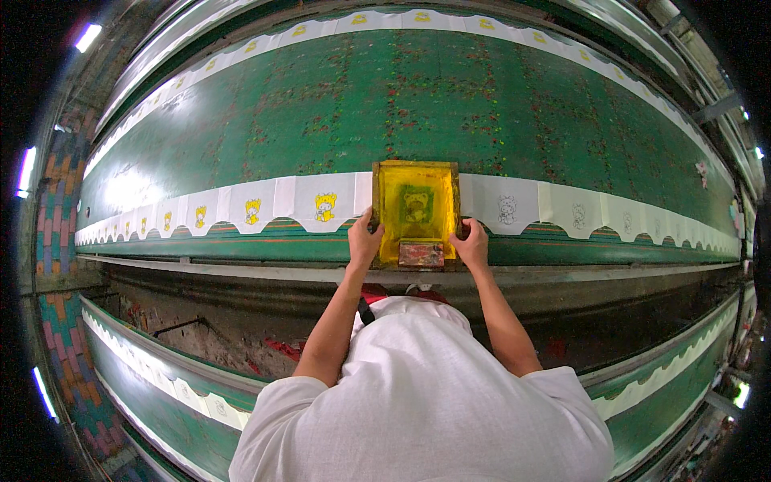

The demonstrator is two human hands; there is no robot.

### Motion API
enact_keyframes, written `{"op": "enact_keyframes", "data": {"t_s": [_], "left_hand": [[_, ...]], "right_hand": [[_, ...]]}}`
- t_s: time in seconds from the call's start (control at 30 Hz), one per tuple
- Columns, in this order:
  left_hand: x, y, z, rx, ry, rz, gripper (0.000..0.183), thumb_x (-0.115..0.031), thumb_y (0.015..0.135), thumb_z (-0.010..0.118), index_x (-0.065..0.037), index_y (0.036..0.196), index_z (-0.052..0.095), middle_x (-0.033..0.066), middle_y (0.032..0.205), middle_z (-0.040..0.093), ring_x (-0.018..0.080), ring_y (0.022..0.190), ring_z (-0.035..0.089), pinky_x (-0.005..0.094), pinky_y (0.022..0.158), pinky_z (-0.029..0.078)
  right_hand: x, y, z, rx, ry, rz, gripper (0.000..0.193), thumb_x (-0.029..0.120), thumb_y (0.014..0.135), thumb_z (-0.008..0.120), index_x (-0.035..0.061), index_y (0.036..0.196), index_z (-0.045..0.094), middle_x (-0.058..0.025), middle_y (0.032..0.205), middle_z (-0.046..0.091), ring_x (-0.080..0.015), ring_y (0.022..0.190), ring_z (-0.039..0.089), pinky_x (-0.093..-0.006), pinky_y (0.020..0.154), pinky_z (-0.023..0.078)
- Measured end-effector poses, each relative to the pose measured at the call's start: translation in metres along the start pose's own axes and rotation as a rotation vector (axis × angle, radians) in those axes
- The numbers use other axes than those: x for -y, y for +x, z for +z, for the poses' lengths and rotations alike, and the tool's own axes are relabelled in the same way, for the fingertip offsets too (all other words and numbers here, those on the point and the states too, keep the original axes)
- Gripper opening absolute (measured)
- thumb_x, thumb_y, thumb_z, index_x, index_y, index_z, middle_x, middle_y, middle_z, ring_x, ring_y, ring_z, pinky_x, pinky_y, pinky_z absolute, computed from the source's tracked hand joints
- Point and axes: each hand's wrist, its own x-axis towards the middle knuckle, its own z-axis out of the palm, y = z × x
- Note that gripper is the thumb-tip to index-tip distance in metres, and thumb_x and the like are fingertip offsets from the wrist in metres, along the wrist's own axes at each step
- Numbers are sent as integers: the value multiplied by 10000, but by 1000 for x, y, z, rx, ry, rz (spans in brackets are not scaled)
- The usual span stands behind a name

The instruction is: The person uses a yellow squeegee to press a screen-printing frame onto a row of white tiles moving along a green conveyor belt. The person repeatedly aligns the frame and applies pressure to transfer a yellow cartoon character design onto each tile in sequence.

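A wooden-framed printing screen with yellow mesh lies on a strip of white cloth pieces near the table's front edge. A bear-like figure in a greenish patch shows in its middle. My left hand grips the screen's left side, fingers closed on the frame. On the opposite side, my right hand holds the frame the same way. A reddish, paint-stained block, perhaps a squeegee, rests inside the near end. Left of the screen, cloth pieces carry yellow-filled figures; those at right have only dark outlines.
The long green table is speckled with red and yellow paint. Along its far edge runs another white cloth strip with yellow prints. A metal rail borders the near side. Behind me stands another green table with white cloth.
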Motion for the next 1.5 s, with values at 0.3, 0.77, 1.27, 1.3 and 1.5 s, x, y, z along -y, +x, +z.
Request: {"op": "enact_keyframes", "data": {"t_s": [0.3, 0.77, 1.27, 1.3, 1.5], "left_hand": [[-12, 0, -10, 42, -8, -28, 684, -176, 924, 853, 31, 1535, 625, 318, 1347, 742, 445, 1258, 728, 481, 1044, 583], [6, -8, 0, 0, 38, 112, 713, -206, 971, 817, -14, 1606, 555, 252, 1336, 702, 472, 1237, 664, 492, 1043, 555], [16, -8, -7, 18, -54, 144, 684, -245, 996, 821, -39, 1599, 574, 200, 1322, 701, 428, 1190, 663, 478, 1013, 555], [17, -9, -8, 0, -53, 159, 682, -245, 999, 818, -60, 1607, 571, 195, 1304, 700, 422, 1179, 668, 479, 1002, 558], [15, -11, -3, -38, 24, 173, 648, -237, 1018, 783, -61, 1602, 566, 171, 1302, 681, 411, 1178, 643, 495, 971, 562]], "right_hand": [[-9, 0, 5, -10, 21, -5, 542, 247, 839, 923, 8, 1246, 658, -216, 1161, 746, -422, 1119, 730, -526, 964, 587], [136, -73, -20, 263, -199, -569, 520, 183, 908, 830, 27, 1382, 688, -185, 1401, 665, -408, 1277, 667, -546, 1087, 545], [151, -13, 2, 359, -476, -430, 322, 65, 896, 798, 129, 1211, 797, -36, 1099, 779, -264, 1071, 742, -464, 915, 532], [152, -14, 0, 365, -463, -428, 305, 76, 890, 808, 145, 1187, 801, -23, 1071, 774, -259, 1044, 740, -467, 905, 532], [158, -26, 7, 431, -455, -495, 306, 194, 822, 846, 181, 1123, 794, -22, 1009, 745, -270, 1033, 736, -484, 849, 533]]}}
